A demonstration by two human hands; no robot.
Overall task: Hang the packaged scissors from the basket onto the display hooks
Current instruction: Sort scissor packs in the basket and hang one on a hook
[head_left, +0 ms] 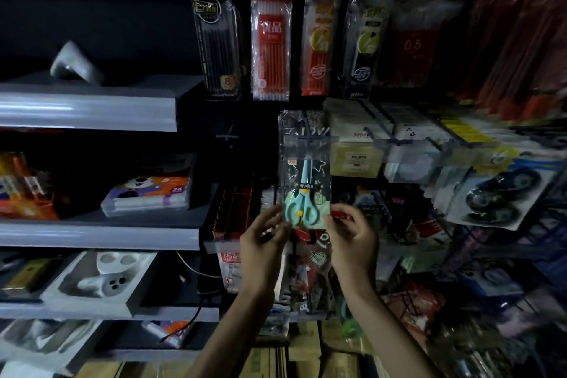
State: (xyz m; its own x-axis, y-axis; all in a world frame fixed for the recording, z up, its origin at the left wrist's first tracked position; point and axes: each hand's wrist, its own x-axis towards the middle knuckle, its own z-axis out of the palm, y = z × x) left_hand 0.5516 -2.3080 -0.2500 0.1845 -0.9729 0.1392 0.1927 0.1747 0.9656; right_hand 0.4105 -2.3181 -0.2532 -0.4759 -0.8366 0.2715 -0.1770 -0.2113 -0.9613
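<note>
A clear packet of light blue scissors is held upright in front of the dark display rack. My left hand pinches its lower left edge and my right hand pinches its lower right corner. The packet's top edge sits level with a thin display hook that juts from the rack; whether the hook passes through the packet's hole is unclear. The basket is out of view.
Hanging packs of pen refills fill the rack above. Grey shelves with boxed goods stand to the left. Packs of correction tape hang on the right, and more packets hang below the hands.
</note>
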